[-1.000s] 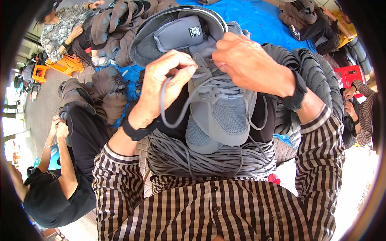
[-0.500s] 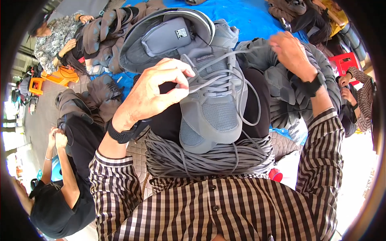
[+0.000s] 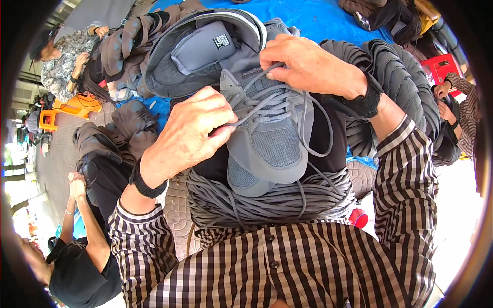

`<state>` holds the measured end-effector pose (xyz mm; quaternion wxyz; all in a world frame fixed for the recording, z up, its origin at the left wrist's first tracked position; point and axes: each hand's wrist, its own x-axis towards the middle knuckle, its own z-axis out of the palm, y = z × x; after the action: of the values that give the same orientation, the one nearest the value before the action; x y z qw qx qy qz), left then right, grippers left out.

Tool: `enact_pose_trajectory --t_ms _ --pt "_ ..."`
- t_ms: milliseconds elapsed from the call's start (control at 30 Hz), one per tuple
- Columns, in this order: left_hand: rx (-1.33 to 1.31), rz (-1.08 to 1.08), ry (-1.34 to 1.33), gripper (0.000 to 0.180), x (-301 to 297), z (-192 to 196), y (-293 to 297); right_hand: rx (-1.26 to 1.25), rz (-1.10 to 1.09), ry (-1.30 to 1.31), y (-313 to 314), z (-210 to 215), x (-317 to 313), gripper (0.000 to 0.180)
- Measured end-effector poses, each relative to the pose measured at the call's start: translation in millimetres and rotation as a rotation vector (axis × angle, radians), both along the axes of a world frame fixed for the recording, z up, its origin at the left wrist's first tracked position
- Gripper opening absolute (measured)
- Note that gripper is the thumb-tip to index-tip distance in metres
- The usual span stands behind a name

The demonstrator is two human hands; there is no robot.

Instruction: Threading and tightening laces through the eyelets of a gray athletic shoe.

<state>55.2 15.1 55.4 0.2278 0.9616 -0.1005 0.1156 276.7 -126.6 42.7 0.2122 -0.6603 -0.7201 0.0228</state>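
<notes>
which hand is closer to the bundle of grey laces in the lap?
Left. The left hand pinches a lace at the grey shoe's side, just above the lace bundle. The right hand is up at the shoe's top eyelets, farther away.

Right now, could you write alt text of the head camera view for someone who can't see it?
A person's left hand and right hand thread a grey lace through a grey sneaker on their lap, above a bundle of grey laces. Other people sit nearby by a blue tarp.
</notes>
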Motion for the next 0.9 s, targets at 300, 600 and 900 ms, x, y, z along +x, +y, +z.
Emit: enact_pose_trajectory --t_ms 300,600,900 --pt "-0.117 0.064 0.199 0.015 6 10 -5 -0.155 0.015 0.276 -5 18 -5 0.014" --pt "-0.336 0.183 0.465 0.015 28 13 -2 -0.178 0.008 0.203 -2 13 -8 0.011" --pt "0.170 0.098 -0.140 0.013 17 5 -17 0.136 0.009 -0.043 -18 10 -4 0.010"
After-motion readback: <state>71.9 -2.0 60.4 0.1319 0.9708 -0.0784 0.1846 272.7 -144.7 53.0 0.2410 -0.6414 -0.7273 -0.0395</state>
